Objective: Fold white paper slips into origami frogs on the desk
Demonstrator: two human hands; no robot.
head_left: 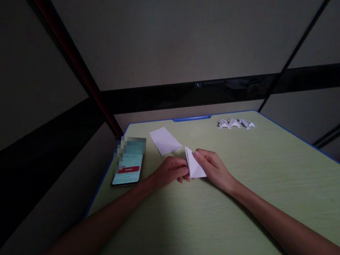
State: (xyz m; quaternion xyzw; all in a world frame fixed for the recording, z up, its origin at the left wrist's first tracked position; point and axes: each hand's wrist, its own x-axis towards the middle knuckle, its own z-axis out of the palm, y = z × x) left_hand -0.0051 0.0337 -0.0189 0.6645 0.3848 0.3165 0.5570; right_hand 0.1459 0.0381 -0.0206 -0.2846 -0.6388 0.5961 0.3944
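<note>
Between my two hands is a folded piece of white paper [195,168], roughly triangular, with layered edges on its left side. My right hand [211,165] grips it from the right, thumb lying on its upper face. On the left edge, the fingers of my left hand [175,168] pinch the paper near its lower corner; some of those fingertips show underneath. Just behind my left hand lies a flat stack or sheet of white paper [164,141] on the table.
A phone [130,163] with a lit screen lies at the left table edge. Three small folded paper figures [235,123] stand in a row at the back right. The pale green table [272,171] has a blue rim and a blue strip [192,118] at its back edge, before a panelled wall.
</note>
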